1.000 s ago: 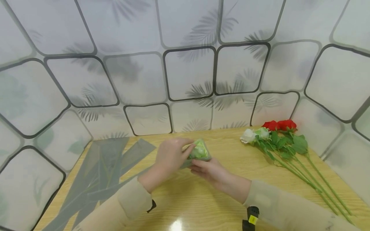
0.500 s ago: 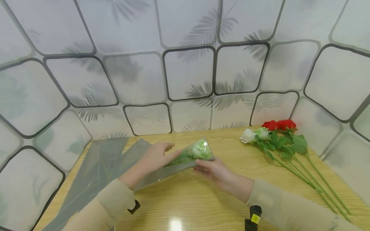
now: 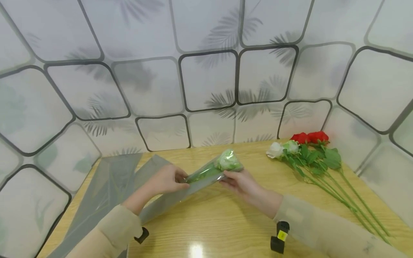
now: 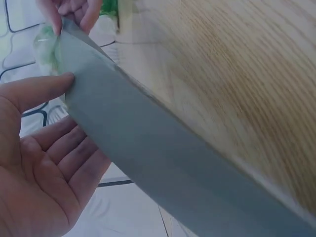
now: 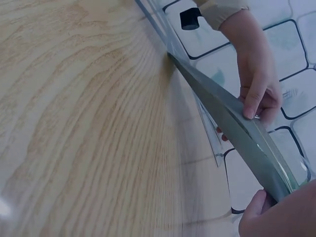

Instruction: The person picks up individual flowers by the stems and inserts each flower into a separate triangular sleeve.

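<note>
A person's two hands hold a grey sleeve (image 3: 196,188) at a slant above a wooden table (image 3: 238,229), a pale green rose (image 3: 228,161) showing through the film at its raised far end. Over the past second the left hand (image 3: 166,179) has left the bloom and travelled down the sleeve, while the right hand (image 3: 240,181) keeps its place beside the flower. The bloom, half hidden a second ago, now shows plainly inside the film. That shift appears to leave the flower end in the right hand's care and the sleeve's length to the left, a sign that the rose is well seated.

The right thumb and fingers pinch the sleeve just below the bloom. The left thumb meets the film's edge with the fingers passing behind, the sleeve between them; how firmly they press cannot be told.

The raised end hangs short of the patterned wall (image 3: 209,82). The lower end runs down past the left cuff (image 3: 124,224), near other sleeves (image 3: 119,175) lying flat, so movement that way looks tightest. Red flowers (image 3: 317,137) and pale flowers (image 3: 275,150) lie well apart at the right. The most room is on the near side, between the forearms.
</note>
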`<state>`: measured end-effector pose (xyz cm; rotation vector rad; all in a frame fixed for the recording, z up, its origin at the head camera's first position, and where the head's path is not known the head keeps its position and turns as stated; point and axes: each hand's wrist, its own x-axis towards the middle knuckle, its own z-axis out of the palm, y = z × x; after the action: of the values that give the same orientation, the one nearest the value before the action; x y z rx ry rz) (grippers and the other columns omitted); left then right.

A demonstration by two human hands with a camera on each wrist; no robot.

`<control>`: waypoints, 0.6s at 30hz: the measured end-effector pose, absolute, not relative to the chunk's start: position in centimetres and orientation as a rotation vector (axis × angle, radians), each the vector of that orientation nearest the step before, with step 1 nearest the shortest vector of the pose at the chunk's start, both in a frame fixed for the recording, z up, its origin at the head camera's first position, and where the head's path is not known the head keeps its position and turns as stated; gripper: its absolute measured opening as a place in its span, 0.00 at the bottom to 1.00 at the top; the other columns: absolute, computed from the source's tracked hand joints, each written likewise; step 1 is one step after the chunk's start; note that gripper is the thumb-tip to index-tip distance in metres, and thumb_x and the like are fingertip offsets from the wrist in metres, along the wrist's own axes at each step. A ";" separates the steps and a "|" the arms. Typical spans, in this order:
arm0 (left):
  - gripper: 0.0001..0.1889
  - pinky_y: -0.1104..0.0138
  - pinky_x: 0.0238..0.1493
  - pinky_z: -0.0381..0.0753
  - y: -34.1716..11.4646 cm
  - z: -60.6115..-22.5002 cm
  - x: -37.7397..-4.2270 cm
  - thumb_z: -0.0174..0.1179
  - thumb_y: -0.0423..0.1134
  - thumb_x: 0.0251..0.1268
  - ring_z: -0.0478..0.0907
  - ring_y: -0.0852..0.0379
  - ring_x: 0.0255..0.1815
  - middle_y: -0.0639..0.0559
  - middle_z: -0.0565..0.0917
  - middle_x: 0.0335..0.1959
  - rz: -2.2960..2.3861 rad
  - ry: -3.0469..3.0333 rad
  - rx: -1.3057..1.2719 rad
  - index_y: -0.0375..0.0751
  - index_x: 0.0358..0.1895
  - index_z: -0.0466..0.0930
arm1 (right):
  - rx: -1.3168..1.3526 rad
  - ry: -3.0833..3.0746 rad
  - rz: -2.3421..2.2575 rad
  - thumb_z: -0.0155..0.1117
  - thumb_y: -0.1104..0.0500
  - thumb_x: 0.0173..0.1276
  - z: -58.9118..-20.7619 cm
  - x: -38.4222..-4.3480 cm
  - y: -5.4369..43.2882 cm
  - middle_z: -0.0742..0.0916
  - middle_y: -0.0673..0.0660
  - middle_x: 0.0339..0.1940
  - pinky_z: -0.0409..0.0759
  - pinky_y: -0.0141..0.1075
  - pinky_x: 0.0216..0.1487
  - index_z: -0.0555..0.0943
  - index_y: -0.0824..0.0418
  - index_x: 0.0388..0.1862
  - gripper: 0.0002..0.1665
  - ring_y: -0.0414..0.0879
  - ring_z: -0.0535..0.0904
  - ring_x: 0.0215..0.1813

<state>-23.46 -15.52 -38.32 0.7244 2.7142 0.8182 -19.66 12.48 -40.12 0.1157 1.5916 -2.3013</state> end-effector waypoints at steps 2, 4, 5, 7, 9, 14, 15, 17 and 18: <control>0.19 0.58 0.46 0.92 -15.4 -38.4 -23.4 0.74 0.41 0.67 0.91 0.47 0.47 0.39 0.92 0.48 0.854 2.703 0.716 0.30 0.55 0.88 | 0.117 1.589 -2.305 0.47 0.69 0.85 -40.0 -19.9 12.4 0.65 0.78 0.81 0.67 0.51 0.82 0.48 0.73 0.85 0.37 0.68 0.66 0.82; 0.18 0.58 0.45 0.92 -15.2 -38.4 -23.2 0.74 0.39 0.67 0.92 0.46 0.47 0.38 0.92 0.48 0.904 2.688 0.687 0.30 0.53 0.88 | 0.129 1.605 -2.300 0.46 0.68 0.85 -39.9 -20.2 12.4 0.64 0.78 0.81 0.65 0.51 0.83 0.48 0.74 0.85 0.36 0.69 0.62 0.83; 0.17 0.58 0.45 0.92 -15.1 -38.4 -23.1 0.74 0.39 0.67 0.92 0.45 0.47 0.38 0.92 0.48 0.929 2.681 0.668 0.30 0.52 0.89 | 0.133 1.616 -2.295 0.46 0.67 0.86 -39.8 -20.3 12.4 0.64 0.78 0.82 0.65 0.51 0.84 0.48 0.75 0.85 0.36 0.69 0.62 0.84; 0.17 0.57 0.46 0.93 -14.8 -38.5 -22.9 0.74 0.38 0.67 0.92 0.43 0.49 0.37 0.92 0.49 0.986 2.664 0.615 0.29 0.52 0.89 | 0.142 1.637 -2.285 0.47 0.65 0.86 -39.6 -20.4 12.4 0.66 0.78 0.81 0.65 0.50 0.83 0.50 0.77 0.83 0.35 0.68 0.63 0.83; 0.16 0.56 0.47 0.93 -14.5 -38.5 -22.7 0.74 0.37 0.67 0.91 0.41 0.50 0.36 0.92 0.49 1.043 2.650 0.552 0.29 0.51 0.89 | 0.146 1.664 -2.273 0.49 0.62 0.87 -39.5 -20.5 12.4 0.70 0.77 0.78 0.67 0.48 0.82 0.53 0.78 0.82 0.35 0.66 0.71 0.80; 0.16 0.56 0.49 0.92 -13.8 -38.6 -22.4 0.75 0.37 0.66 0.91 0.42 0.50 0.36 0.92 0.49 1.139 2.670 0.425 0.30 0.51 0.90 | 0.089 1.700 -2.218 0.54 0.59 0.85 -39.7 -20.5 12.5 0.87 0.61 0.58 0.80 0.40 0.74 0.63 0.80 0.77 0.32 0.45 0.86 0.56; 0.16 0.56 0.49 0.92 -13.6 -38.7 -22.3 0.75 0.37 0.66 0.91 0.42 0.50 0.36 0.92 0.49 1.160 2.681 0.403 0.29 0.51 0.90 | 0.061 1.707 -2.196 0.55 0.59 0.84 -39.9 -20.5 12.4 0.88 0.58 0.55 0.81 0.39 0.73 0.64 0.80 0.76 0.32 0.42 0.86 0.53; 0.17 0.57 0.48 0.92 -13.3 -38.8 -22.2 0.76 0.38 0.65 0.92 0.43 0.49 0.36 0.92 0.48 1.193 2.703 0.364 0.29 0.51 0.90 | 0.009 1.722 -2.153 0.57 0.60 0.84 -40.1 -20.4 12.3 0.90 0.56 0.53 0.82 0.39 0.71 0.67 0.81 0.74 0.31 0.40 0.87 0.52; 0.17 0.57 0.48 0.92 -13.1 -38.9 -22.2 0.76 0.38 0.64 0.92 0.43 0.48 0.36 0.92 0.48 1.218 2.710 0.342 0.29 0.51 0.90 | -0.019 1.738 -2.129 0.58 0.60 0.83 -40.3 -20.4 12.2 0.90 0.58 0.54 0.82 0.40 0.72 0.68 0.81 0.73 0.31 0.41 0.88 0.52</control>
<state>-22.16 -13.07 -38.92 0.3417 2.7101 1.2176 -20.38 12.18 -40.26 -0.0185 1.7377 -2.1286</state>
